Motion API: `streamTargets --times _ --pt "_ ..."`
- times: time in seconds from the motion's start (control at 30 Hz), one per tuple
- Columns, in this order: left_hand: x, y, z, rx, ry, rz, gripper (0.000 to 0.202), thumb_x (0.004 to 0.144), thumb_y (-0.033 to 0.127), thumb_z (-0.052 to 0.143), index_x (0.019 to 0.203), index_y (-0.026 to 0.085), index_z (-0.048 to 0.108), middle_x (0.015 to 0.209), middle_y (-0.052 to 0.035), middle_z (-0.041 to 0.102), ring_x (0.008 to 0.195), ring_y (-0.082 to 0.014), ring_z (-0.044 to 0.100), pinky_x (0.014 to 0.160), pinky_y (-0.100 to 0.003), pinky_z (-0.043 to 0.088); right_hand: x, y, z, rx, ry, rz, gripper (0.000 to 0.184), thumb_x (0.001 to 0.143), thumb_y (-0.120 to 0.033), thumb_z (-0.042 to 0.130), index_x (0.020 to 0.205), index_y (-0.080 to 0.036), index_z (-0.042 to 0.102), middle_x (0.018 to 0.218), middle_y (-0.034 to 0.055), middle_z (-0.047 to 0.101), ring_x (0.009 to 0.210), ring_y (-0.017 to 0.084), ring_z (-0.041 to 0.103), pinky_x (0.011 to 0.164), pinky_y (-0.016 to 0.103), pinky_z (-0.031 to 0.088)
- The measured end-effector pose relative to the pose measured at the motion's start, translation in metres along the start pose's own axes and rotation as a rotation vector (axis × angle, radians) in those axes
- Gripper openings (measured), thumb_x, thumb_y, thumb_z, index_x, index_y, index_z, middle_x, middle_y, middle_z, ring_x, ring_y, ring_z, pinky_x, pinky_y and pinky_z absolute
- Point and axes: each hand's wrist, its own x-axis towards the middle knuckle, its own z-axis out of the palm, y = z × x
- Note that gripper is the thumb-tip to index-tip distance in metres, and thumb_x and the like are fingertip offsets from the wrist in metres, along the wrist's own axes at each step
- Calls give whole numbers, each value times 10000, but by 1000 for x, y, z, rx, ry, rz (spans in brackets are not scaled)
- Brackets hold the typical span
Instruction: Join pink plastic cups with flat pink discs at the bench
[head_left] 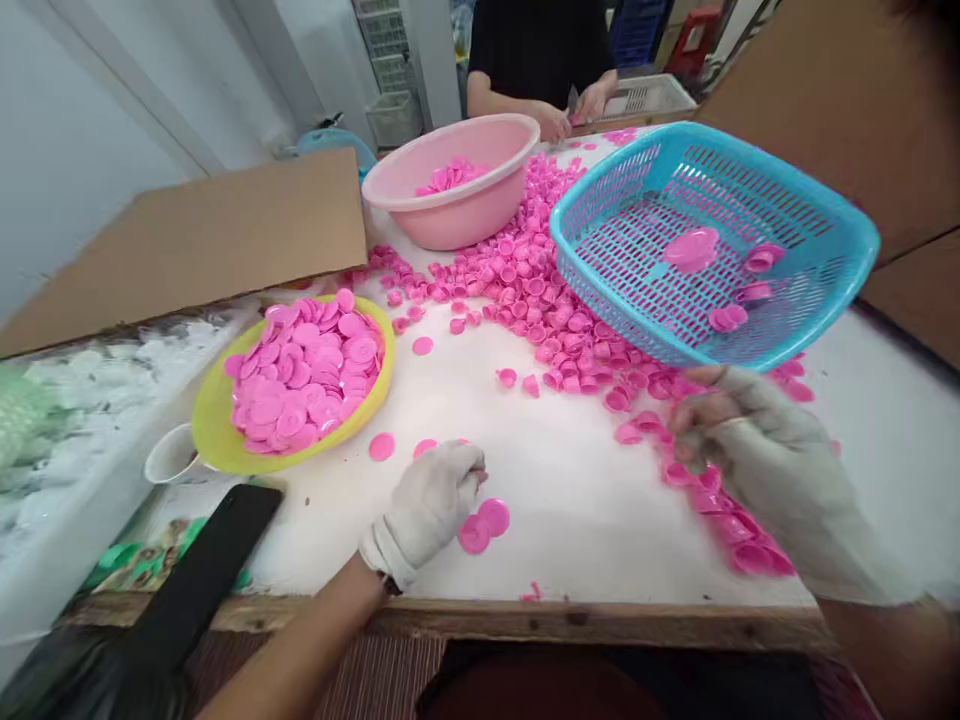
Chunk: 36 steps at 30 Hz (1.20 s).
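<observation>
My left hand [427, 508], in a white glove with bare fingertips, rests low over the white tabletop, its fingers curled in. Whatever it may hold is hidden under it. Two flat pink discs [474, 534] lie just right of its fingers, and another disc [382, 446] lies to its left. My right hand [772, 465], gloved too and blurred, is over the right side of the table with fingers bent together; I cannot make out anything in them. Beside it are small pink cups [581, 345], piled loosely, and a nested row of pink cups [739, 530].
A yellow bowl [214, 425] heaped with pink discs stands left, near a white cup [171, 455] and a black phone [217, 560]. Behind are a pink basin [465, 215] and a blue basket [637, 325] holding some pink pieces. A co-worker's hands [574, 110] are across the table.
</observation>
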Motion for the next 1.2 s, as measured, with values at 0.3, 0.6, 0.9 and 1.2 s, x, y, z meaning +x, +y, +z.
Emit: streamTargets --times 0.3,0.6,0.9,1.2 --pt "-9 18 29 297 -166 128 46 790 153 538 794 153 584 937 -92 600 920 -233 561 706 -315 429 14 48 32 -967 -70 -124 153 803 -243 510 907 -163 588 804 126 658 743 255 633 584 308 427" --pt "11 23 39 -774 -109 4 134 809 197 471 913 186 554 647 25 569 556 -107 540 517 -215 418 -25 70 44 -497 -309 -319 149 872 -216 443 993 -213 530 935 54 628 837 181 611 729 312 495" --pt "30 69 32 -1172 -199 -4 97 795 229 540 837 141 547 596 6 569 521 -91 548 522 -210 461 -41 49 32 -338 -283 -90 142 868 -285 473 950 -210 560 813 18 611 736 156 583 649 276 475" --pt "39 74 55 -1141 -394 -168 60 805 174 493 862 175 474 538 40 539 417 -105 543 385 -187 413 -25 53 40 -43 -435 421 221 745 -374 566 836 -181 506 572 -50 531 459 90 511 397 191 376"
